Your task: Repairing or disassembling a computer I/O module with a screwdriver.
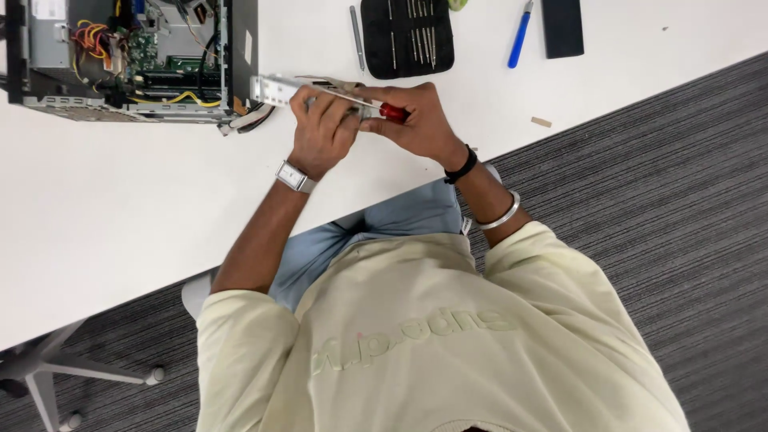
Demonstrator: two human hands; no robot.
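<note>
My left hand (320,132), with a wristwatch on it, grips a silver metal bracket (274,86) just above the white table (120,200). In my right hand (428,124) is a red-handled screwdriver (393,112). Its thin shaft runs left across my left fingers toward the bracket. The two hands touch each other near the table's front edge. My fingers hide where the tip meets the bracket.
An open computer case (128,60) with coloured wires lies at the back left, right beside the bracket. Behind my hands are a black kit of screwdriver bits (406,36), a grey tool (357,36), a blue tool (520,36) and a black block (562,28). A chair base (48,376) stands on the carpet at lower left.
</note>
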